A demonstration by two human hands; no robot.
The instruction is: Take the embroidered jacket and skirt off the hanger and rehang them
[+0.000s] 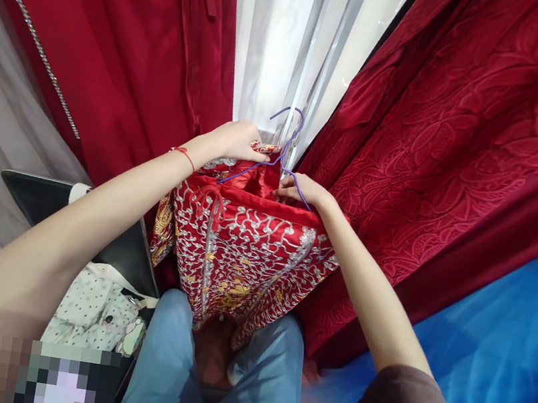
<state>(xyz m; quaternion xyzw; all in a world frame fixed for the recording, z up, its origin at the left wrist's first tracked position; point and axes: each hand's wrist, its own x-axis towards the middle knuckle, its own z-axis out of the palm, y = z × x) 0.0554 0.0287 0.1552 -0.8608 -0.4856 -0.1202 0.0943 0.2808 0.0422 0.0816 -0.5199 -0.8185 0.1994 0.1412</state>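
Head view | left hand (pixel 244 140) clamped on collar of embroidered red garment (pixel 257 233), beside purple hanger (pixel 303 123) | right hand (pixel 305 190) at garment's opening, grip: cannot tell | garment mid-scene, between left drape (pixel 136 40) and right drape (pixel 438 153) | polka-dot cloth (pixel 86 309) near left

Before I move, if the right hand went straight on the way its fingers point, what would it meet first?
Most likely the red fabric inside the embroidered garment, just beyond the right hand; they may already touch, though depth there is unclear.
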